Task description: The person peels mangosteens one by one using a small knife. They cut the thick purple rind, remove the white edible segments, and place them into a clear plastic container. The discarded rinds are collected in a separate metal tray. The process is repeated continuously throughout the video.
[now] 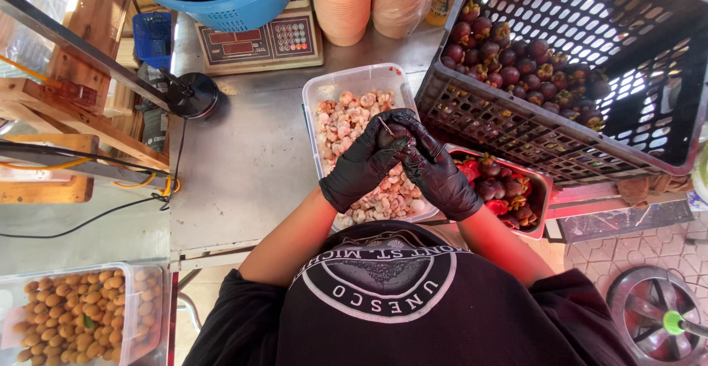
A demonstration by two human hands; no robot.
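view: looking straight down from the head camera at a person working at a metal counter (243, 167).
left hand: the left hand (365, 161), in a black glove, is curled shut around a dark round mangosteen (389, 139), cupping it from the left.
right hand: the right hand (435, 168), also gloved black, presses against the fruit from the right, fingers bent and closed on it; a thin blade-like tip shows between the hands, too small to tell what it is.
where the fruit is: held between both hands, above the clear tub (354, 82) of peeled white fruit segments, with no clear long axis; both hands equally near.
arms: forearms angle inward from the body, meeting at the fruit.
nearby: a red tray (543, 189) of purple shells sits just right; a dark crate (590, 63) of whole mangosteens lies beyond.
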